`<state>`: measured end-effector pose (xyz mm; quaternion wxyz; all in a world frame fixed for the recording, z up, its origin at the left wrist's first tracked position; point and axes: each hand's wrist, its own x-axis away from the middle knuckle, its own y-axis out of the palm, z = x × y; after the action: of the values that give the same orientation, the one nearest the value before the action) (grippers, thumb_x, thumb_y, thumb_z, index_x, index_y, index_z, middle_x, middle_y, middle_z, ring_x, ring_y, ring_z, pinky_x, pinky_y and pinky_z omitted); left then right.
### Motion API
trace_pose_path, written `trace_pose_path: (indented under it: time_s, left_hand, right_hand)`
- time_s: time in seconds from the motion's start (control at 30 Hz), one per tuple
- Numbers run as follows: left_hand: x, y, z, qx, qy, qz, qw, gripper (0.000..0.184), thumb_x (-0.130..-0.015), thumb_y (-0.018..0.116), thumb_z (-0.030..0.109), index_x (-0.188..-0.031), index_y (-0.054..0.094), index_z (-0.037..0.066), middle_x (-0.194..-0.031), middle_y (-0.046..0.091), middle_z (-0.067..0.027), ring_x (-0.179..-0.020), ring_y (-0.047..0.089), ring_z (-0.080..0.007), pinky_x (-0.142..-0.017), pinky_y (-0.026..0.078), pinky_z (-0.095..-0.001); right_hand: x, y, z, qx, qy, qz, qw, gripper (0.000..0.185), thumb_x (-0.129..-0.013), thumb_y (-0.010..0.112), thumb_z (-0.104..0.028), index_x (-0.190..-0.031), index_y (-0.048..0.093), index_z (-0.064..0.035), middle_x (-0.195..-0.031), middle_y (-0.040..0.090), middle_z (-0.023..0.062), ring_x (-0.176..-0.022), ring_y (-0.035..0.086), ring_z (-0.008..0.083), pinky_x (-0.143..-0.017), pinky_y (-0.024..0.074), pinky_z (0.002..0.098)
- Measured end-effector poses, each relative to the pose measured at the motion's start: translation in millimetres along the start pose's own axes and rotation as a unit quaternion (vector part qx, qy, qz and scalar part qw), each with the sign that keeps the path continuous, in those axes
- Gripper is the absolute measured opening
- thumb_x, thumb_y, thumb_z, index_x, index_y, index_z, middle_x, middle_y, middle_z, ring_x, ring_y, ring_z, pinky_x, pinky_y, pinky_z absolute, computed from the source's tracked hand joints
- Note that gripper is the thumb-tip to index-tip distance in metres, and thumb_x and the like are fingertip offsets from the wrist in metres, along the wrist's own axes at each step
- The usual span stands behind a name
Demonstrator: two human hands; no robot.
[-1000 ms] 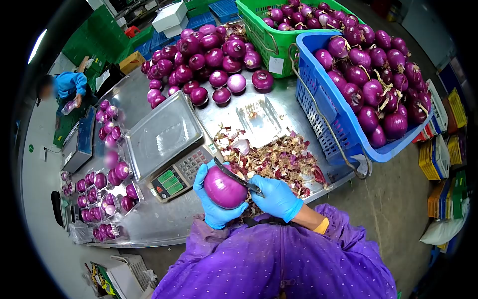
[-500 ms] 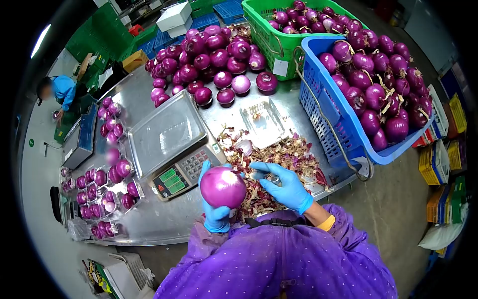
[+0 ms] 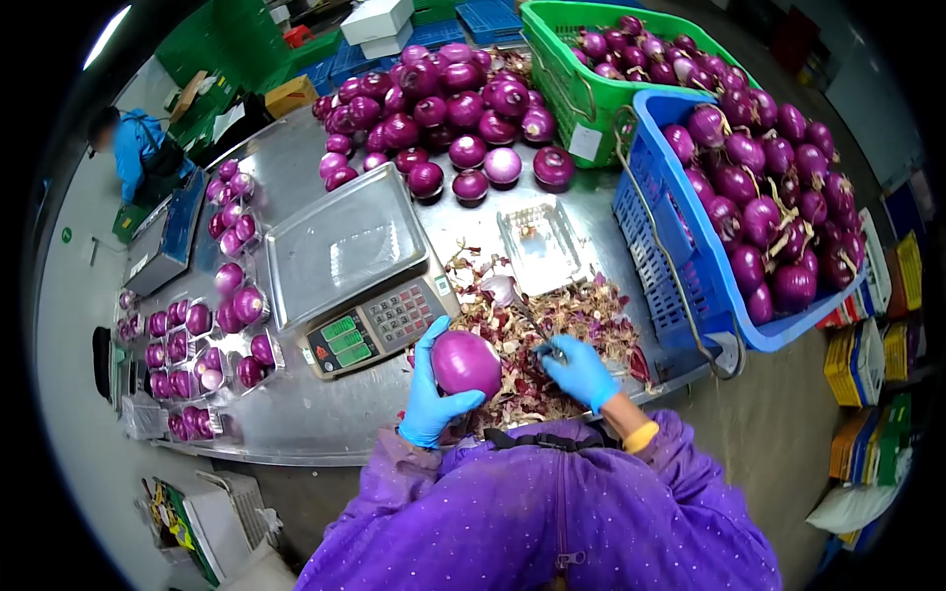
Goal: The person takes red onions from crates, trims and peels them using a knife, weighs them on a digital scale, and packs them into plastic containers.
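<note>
My left hand [image 3: 431, 394], in a blue glove, is wrapped round a peeled purple onion [image 3: 466, 365] held up over the table's front edge. To its right, my right hand [image 3: 581, 374], also gloved in blue, is closed on a small knife [image 3: 530, 321]; its thin blade points away from me, up and left, and the handle is mostly hidden. Below both hands spreads a heap of dry onion skins [image 3: 552, 325]. Just beyond the blade, a pale purple piece of onion [image 3: 500, 289] lies on the skins.
A scale [image 3: 370, 320] with a steel pan stands left of the skins, a clear plastic tray [image 3: 540, 246] behind them. Loose onions [image 3: 424, 108] are piled at the back. Blue [image 3: 680, 286] and green [image 3: 557, 74] crates hold onions. Packed onions [image 3: 197, 350] sit left. A person [image 3: 143, 153] stands far left.
The onion has turned in my left hand, its pale end now facing right. My right hand has gone from spread fingers to a closed grip, with the knife blade showing. The view has shifted slightly.
</note>
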<state>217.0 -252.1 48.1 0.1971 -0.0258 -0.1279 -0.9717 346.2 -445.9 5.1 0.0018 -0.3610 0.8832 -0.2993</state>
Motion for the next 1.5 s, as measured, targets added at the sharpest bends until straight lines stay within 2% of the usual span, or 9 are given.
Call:
trace_pose_path:
  time_s: [0.03, 0.13, 0.23, 0.37, 0.5, 0.63, 0.67, 0.87, 1.5]
  left_hand:
    - [-1, -3, 1, -0.07, 0.014, -0.013, 0.997, 0.112, -0.054, 0.088, 0.029, -0.143, 0.025, 0.007, -0.131, 0.045, -0.0124, -0.118, 0.05, -0.0266, -0.101, 0.042, -0.0381]
    - [-4, -12, 7, -0.307, 0.063, -0.074, 0.947, 0.111, -0.054, 0.089, 0.035, -0.142, 0.028, 0.007, -0.134, 0.044, -0.0156, -0.119, 0.05, -0.0279, -0.098, 0.043, -0.0359]
    - [-3, -1, 17, -0.442, 0.11, -0.091, 0.885, 0.113, -0.054, 0.09, 0.029, -0.144, 0.024, 0.007, -0.14, 0.037, -0.0139, -0.121, 0.048, -0.0295, -0.1, 0.043, -0.0369]
    - [-1, -3, 8, -0.176, 0.166, 0.004, 0.97, 0.113, -0.059, 0.089, 0.029, -0.146, 0.019, 0.009, -0.146, 0.031, -0.0144, -0.125, 0.045, -0.0301, -0.1, 0.043, -0.0398]
    - [6, 16, -12, 0.141, 0.057, 0.002, 0.988, 0.116, -0.057, 0.089, 0.021, -0.147, 0.016, 0.008, -0.144, 0.033, -0.0132, -0.127, 0.042, -0.0273, -0.105, 0.04, -0.0388]
    - [0, 10, -36, 0.206, 0.025, 0.082, 0.975, 0.109, -0.059, 0.086, 0.025, -0.146, 0.022, 0.008, -0.137, 0.039, -0.0118, -0.125, 0.044, -0.0273, -0.106, 0.039, -0.0393]
    - [-1, 7, -37, 0.177, 0.04, 0.08, 0.98, 0.108, -0.059, 0.086, 0.024, -0.145, 0.023, 0.008, -0.136, 0.039, -0.012, -0.124, 0.045, -0.0272, -0.104, 0.041, -0.0392]
    - [-2, 2, -27, 0.094, 0.087, 0.06, 0.99, 0.105, -0.059, 0.085, 0.018, -0.144, 0.024, 0.009, -0.131, 0.042, -0.0137, -0.118, 0.05, -0.027, -0.098, 0.047, -0.0392]
    - [-5, -34, -8, 0.003, 0.101, 0.153, 0.983, 0.099, -0.059, 0.085, 0.027, -0.139, 0.03, 0.007, -0.129, 0.044, -0.0121, -0.115, 0.05, -0.0261, -0.097, 0.046, -0.0375]
  right_hand:
    - [4, 6, -5, -0.131, -0.072, -0.008, 0.989, 0.037, -0.088, 0.062, -0.024, -0.122, 0.058, -0.0084, -0.109, 0.064, 0.0147, -0.085, 0.063, 0.0193, -0.063, 0.0518, 0.0343]
    - [8, -12, -54, -0.402, 0.072, -0.14, 0.902, 0.071, -0.085, 0.069, -0.029, -0.143, 0.032, -0.0072, -0.116, 0.06, 0.017, -0.062, 0.056, 0.0068, -0.039, 0.0391, 0.0175]
    - [1, 7, -55, -0.414, 0.049, -0.157, 0.895, 0.074, -0.084, 0.07, -0.031, -0.141, 0.032, -0.0053, -0.105, 0.063, 0.0122, -0.049, 0.05, 0.0041, -0.039, 0.04, 0.0186]
    - [-1, 16, -48, -0.582, 0.127, -0.142, 0.791, 0.054, -0.083, 0.071, -0.036, -0.121, 0.047, -0.005, -0.075, 0.058, 0.0024, -0.044, 0.05, 0.007, -0.039, 0.0427, 0.02]
    - [-2, 25, -48, -0.624, 0.144, -0.198, 0.742, 0.053, -0.083, 0.072, -0.036, -0.118, 0.046, -0.0064, -0.077, 0.057, 0.0025, -0.043, 0.05, 0.008, -0.038, 0.0432, 0.0207]
    - [-3, 14, -68, -0.371, 0.087, -0.105, 0.919, 0.073, -0.081, 0.074, -0.031, -0.136, 0.035, -0.005, -0.095, 0.062, 0.01, -0.057, 0.059, 0.0111, -0.047, 0.0484, 0.0237]
    - [-8, 28, -46, -0.273, -0.084, 0.014, 0.958, 0.081, -0.08, 0.075, -0.028, -0.142, 0.029, -0.007, -0.103, 0.064, 0.0138, -0.073, 0.064, 0.0175, -0.061, 0.0528, 0.0289]
    - [3, 1, -67, 0.184, -0.157, 0.003, 0.97, 0.022, -0.081, 0.064, -0.019, -0.097, 0.055, -0.0064, -0.083, 0.063, 0.0152, -0.073, 0.065, 0.0331, -0.063, 0.0514, 0.043]
    - [22, 19, 1, 0.042, -0.08, 0.026, 0.996, 0.015, -0.082, 0.06, -0.019, -0.094, 0.06, -0.0095, -0.075, 0.061, 0.0186, -0.07, 0.06, 0.04, -0.06, 0.0475, 0.045]
